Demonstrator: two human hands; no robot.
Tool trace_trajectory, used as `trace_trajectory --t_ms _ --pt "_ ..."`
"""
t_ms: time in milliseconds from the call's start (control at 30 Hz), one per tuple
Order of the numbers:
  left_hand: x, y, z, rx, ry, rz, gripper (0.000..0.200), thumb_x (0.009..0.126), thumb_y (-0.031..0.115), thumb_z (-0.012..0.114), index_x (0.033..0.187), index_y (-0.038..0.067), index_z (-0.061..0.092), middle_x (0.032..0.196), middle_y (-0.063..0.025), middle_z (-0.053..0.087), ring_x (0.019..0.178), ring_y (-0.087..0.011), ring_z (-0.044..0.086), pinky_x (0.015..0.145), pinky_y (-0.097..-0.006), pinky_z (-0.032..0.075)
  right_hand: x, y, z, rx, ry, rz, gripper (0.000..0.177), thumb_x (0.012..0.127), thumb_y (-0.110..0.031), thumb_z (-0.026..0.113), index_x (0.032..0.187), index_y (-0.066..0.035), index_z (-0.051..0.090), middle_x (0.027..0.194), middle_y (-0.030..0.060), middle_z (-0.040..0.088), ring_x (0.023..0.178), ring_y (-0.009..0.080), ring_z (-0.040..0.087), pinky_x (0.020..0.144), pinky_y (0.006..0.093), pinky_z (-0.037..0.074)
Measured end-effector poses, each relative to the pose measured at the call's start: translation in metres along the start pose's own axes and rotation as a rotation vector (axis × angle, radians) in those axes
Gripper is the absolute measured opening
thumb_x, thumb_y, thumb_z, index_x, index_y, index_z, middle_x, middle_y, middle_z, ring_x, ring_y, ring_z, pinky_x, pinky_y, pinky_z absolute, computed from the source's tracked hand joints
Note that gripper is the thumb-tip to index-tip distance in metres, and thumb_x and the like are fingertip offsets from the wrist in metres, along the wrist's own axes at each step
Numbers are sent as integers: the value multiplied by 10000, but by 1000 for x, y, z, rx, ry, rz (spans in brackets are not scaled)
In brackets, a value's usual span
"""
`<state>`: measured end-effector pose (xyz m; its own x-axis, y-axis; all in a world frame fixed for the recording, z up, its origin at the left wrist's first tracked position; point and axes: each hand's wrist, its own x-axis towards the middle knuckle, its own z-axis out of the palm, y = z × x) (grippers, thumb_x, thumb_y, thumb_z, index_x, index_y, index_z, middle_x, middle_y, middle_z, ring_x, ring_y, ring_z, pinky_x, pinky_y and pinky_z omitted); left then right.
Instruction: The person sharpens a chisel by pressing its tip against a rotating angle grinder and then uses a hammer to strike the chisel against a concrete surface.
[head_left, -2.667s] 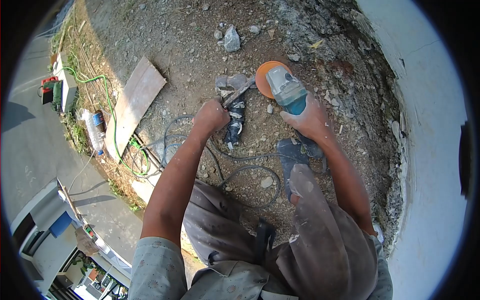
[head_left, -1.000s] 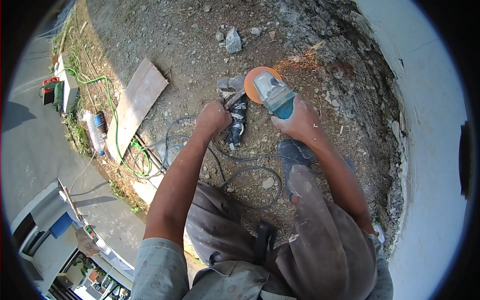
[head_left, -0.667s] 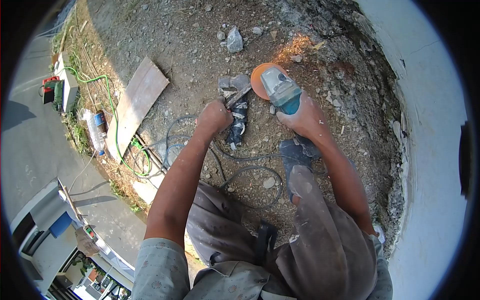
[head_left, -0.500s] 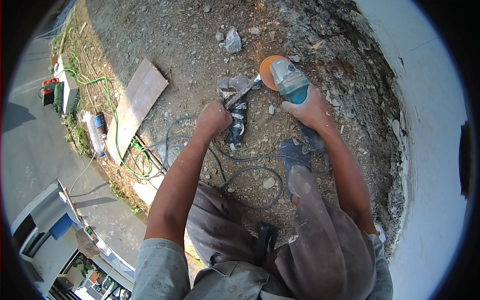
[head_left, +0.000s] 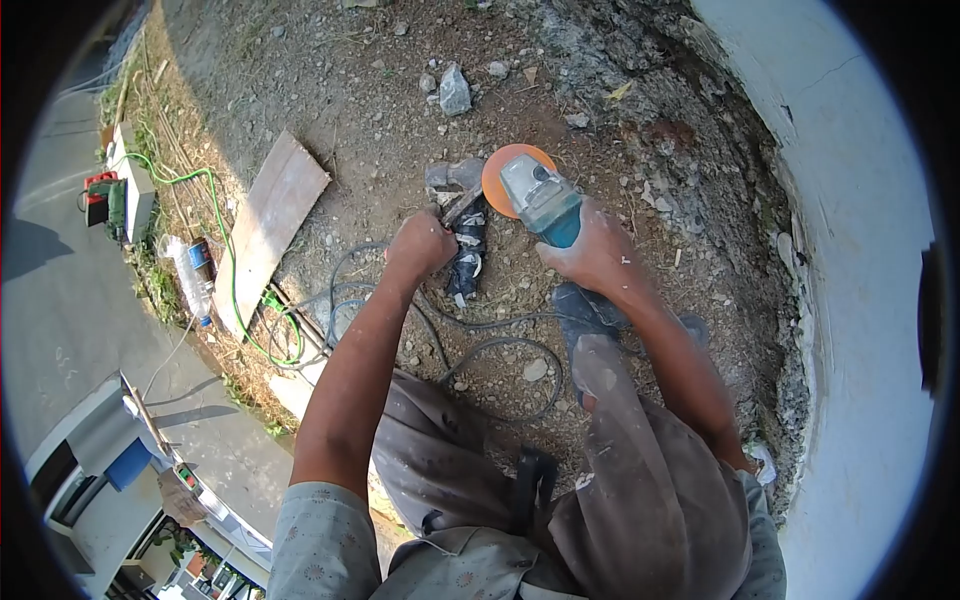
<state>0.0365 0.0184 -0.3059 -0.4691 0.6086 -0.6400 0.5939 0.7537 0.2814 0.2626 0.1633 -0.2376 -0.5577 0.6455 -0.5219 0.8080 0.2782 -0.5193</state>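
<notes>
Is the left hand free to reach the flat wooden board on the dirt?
Probably not yet: the left hand grips a thin metal bar beside the orange grinder disc, though open dirt lies between it and the flat wooden board.

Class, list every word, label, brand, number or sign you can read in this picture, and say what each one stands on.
No text here can be read.
Bottle: blue label, too small and blurred to read.
Grinder in the right hand: no brand or number shows.
Bar in the left hand: no marks visible.
Red box at the roadside: too small to tell.
</notes>
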Motion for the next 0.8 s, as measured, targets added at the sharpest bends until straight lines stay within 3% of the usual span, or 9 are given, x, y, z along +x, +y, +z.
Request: trace_trajectory --t_ms 200,400,567,800 --pt "1 -1 1 12 -16 -18 324 847 156 593 1101 -40 640 996 -317 697 998 -459 683 892 -523 538 5 -5 2 -22 -15 17 695 742 -414 776 1204 49 543 1084 285 696 1035 448 684 923 518 535" --pt "2 -4 4 -11 0 -9 308 860 173 596 1107 -3 651 1001 -296 706 997 -443 689 878 -519 542 12 1 -2 -12 -59 44 777 725 -428 790 1238 97 537 1089 305 684 1045 440 678 925 488 534" --pt "-3 6 -3 -46 -50 -82 271 864 166 589 1075 6 647 978 -287 711 950 -441 700 833 -505 558 19 11 -3 41 30 26 710 718 -404 779 1203 66 559 1092 273 698 1048 427 687 916 487 543" --pt "2 -14 3 -1 51 99 267 844 170 644 1068 26 633 952 -241 721 914 -419 710 788 -504 552 29 32 -26 61 150 115 780 689 -447 837 1225 59 580 1129 254 692 1058 394 683 916 451 532"
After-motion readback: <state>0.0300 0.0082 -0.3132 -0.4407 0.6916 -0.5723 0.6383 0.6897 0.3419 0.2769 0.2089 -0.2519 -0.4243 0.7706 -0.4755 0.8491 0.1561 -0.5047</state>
